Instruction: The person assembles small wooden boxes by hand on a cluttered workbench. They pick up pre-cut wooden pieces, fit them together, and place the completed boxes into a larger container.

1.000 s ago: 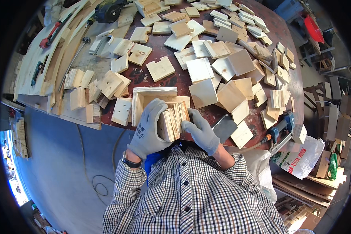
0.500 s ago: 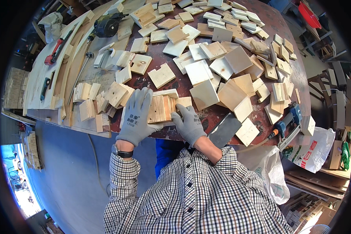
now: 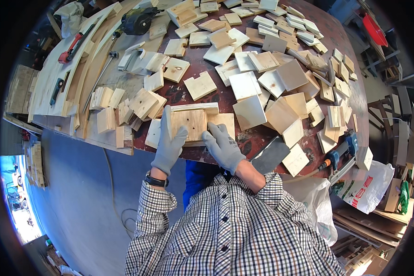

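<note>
At the table's near edge, a small wooden block (image 3: 189,124) stands between my two grey-gloved hands, its knotted face showing two dark spots. My left hand (image 3: 169,146) grips its left side, thumb bent against the face and fingers upright along the end. The fingertips and thumb of my right hand (image 3: 224,148) press its right end. Behind the block runs a pale wood strip (image 3: 197,108). Pale wood shows on both sides of the block, including a board piece (image 3: 223,121) behind my right hand. The block's underside is hidden.
Loose wood pieces (image 3: 244,85) lie heaped across the dark red table (image 3: 188,97). A dark flat slab (image 3: 271,155) rests right of my right hand. Further right is a blue power tool (image 3: 349,143) with a hose. Long planks (image 3: 78,85) and a red-handled tool (image 3: 71,50) lie left.
The block has been turned, so its broad spotted face shows instead of the striped layered side. My left hand has shifted from flat alongside it to upright with the thumb bent.
</note>
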